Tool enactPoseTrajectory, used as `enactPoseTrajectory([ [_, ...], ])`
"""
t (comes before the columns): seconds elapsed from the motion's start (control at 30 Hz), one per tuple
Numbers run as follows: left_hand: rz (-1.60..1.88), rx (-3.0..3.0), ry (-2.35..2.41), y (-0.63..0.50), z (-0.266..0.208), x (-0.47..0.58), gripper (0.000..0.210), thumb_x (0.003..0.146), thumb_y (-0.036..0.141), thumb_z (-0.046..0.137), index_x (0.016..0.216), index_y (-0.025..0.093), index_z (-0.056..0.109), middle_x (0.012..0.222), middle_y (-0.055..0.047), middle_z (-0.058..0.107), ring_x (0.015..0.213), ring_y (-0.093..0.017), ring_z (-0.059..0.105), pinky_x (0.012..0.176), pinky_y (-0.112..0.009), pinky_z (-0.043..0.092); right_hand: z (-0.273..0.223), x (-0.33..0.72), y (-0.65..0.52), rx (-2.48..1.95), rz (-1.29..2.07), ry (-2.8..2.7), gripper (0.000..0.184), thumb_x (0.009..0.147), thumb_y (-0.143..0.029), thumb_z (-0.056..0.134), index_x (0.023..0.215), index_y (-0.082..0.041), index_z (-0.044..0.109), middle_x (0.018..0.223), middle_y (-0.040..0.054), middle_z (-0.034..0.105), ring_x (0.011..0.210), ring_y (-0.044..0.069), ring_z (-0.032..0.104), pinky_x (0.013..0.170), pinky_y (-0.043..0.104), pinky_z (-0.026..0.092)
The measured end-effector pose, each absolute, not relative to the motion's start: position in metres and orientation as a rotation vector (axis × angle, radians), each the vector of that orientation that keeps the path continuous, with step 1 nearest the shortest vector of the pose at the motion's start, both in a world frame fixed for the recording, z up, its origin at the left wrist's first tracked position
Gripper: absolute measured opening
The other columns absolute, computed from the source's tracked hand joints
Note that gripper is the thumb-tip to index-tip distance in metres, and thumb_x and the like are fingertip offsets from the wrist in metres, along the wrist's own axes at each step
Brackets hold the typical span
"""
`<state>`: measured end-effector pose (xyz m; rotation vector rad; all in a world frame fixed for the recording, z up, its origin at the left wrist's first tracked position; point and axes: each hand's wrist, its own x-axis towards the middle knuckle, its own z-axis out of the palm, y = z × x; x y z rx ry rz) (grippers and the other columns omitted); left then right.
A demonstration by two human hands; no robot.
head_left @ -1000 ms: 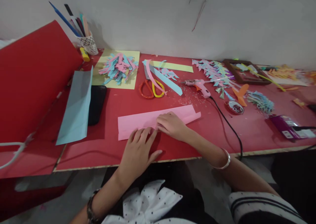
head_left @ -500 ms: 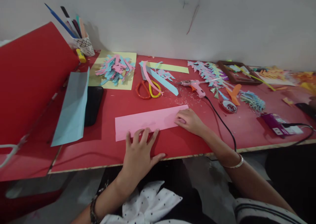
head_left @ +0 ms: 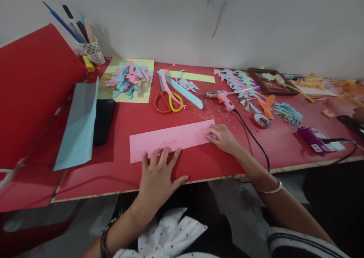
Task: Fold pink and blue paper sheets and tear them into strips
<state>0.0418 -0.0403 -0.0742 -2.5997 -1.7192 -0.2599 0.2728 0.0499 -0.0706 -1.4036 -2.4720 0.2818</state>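
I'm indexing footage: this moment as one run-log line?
left hand: touching near edge of pink paper | right hand: curled at paper's right end | scissors: beyond paper

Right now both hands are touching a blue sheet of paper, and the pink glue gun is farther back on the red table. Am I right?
Almost: the sheet of paper that the left hand and right hand touch is pink, not blue, as the head view shows. The pink glue gun is farther back on the red table.
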Motion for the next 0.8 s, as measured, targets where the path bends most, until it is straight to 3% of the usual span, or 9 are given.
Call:
enactPoseTrajectory([
  [0.3,-0.277,-2.609,-1.716,-0.0408,-0.0747,0.0410,0.061,0.074,0.055,0.045,0.124,0.022,0.042,0.113,-0.013,0.051,0.102,-0.031,0.042,0.090,-0.055,0.029,-0.0731,0.2732,0.0464,-1.509,0.172,-2.467,0.048,0.087,-0.046,0.023,0.063,-0.016,0.050,0.063,0.0043,0.051,0.059,0.014,0.043,0.058,0.026,0.027],
  [0.8,-0.317,-2.580,-1.668,-0.0405,-0.0773,0.0389,0.061,0.074,0.056,0.044,0.124,0.021,0.042,0.111,-0.012,0.052,0.101,-0.030,0.043,0.090,-0.052,0.031,-0.0792,0.2744,0.0428,-1.652,0.009,-2.387,0.037,0.086,-0.041,0.031,0.066,-0.017,0.051,0.069,0.0038,0.047,0.066,0.016,0.042,0.057,0.025,0.027],
])
